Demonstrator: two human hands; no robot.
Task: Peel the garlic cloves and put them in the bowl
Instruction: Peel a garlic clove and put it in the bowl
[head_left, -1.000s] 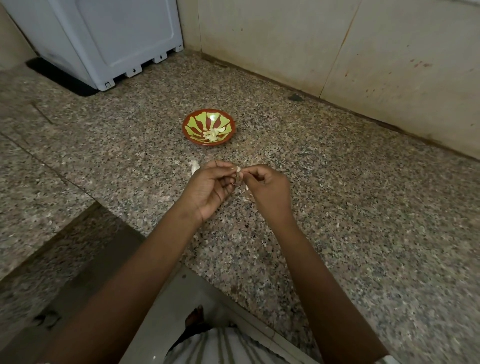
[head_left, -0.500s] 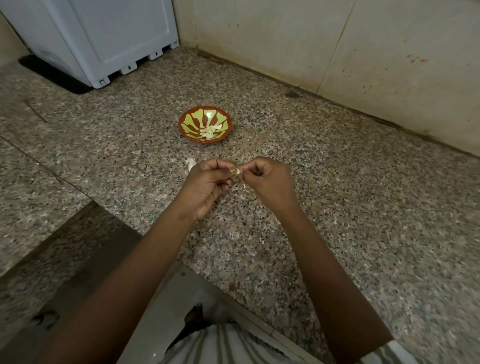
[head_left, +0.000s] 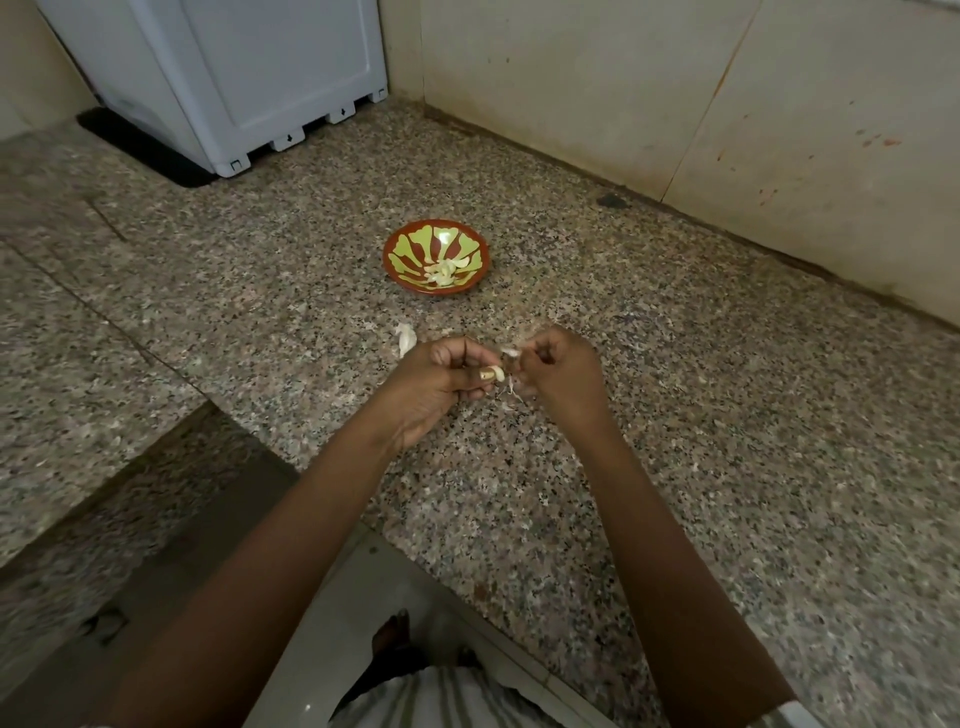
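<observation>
A red bowl (head_left: 400, 270) with a yellow-green pattern sits on the granite counter and holds several peeled garlic cloves (head_left: 442, 272). Just in front of it my left hand (head_left: 441, 379) pinches a pale garlic clove (head_left: 496, 373) between thumb and fingers. My right hand (head_left: 558, 374) is close beside it, its curled fingers pinching a strip of white skin (head_left: 511, 353) that comes off the clove. Thin shreds of skin hang below the two hands. Another unpeeled garlic piece (head_left: 406, 338) lies on the counter just left of my left hand.
A white appliance (head_left: 244, 78) stands at the back left on a dark mat. A tiled wall (head_left: 675, 104) runs along the back and right. The counter's front edge (head_left: 441, 577) is near my body, with a lower step (head_left: 156, 499) to the left.
My hands have drawn slightly apart and the clove now shows bare at my left fingertips. The skin strip is pulled away by my right hand.
</observation>
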